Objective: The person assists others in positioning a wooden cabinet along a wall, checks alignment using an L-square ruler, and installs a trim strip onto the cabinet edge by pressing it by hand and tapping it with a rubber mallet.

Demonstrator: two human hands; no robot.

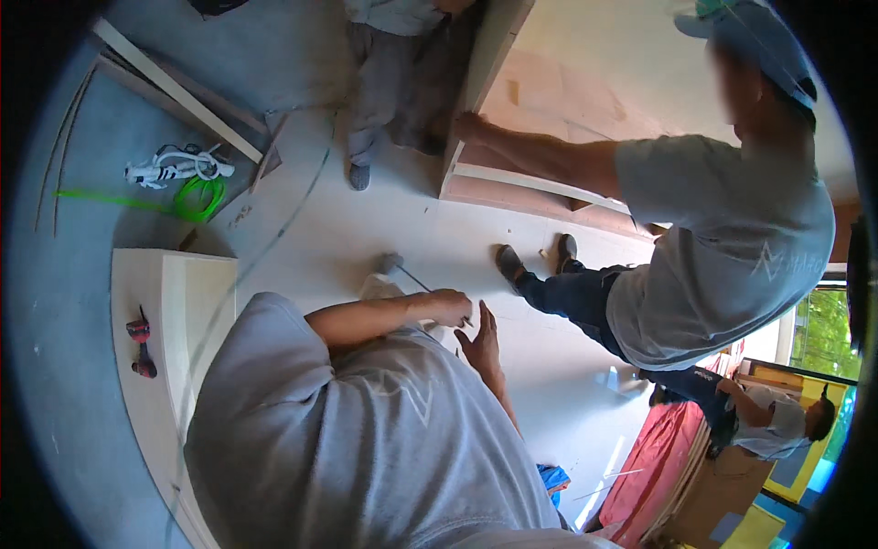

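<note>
In front of my grey shirt, my left hand (pixel 451 308) is closed round a thin dark rod (pixel 416 280), which sticks out past the fingers toward a grey shoe-like shape (pixel 391 263). What kind of tool the rod is, I cannot make out. Just to the right of it, my right hand (pixel 483 345) is raised with fingers apart and nothing in it. A small gap separates the two hands. Beyond them, a co-worker in a grey shirt (pixel 722 220) and a cap reaches out an arm, with a hand on the edge of a large pale wooden cabinet (pixel 462 178).
A pale box-like cabinet (pixel 142 403) lies at left with a red and black drill (pixel 141 343) on it. Behind are a green coiled hose (pixel 198 197), a white cable bundle (pixel 183 166) and wood strips (pixel 174 87). Another person (pixel 380 82) stands far off; one (pixel 764 416) is lower right by red sheeting (pixel 663 448).
</note>
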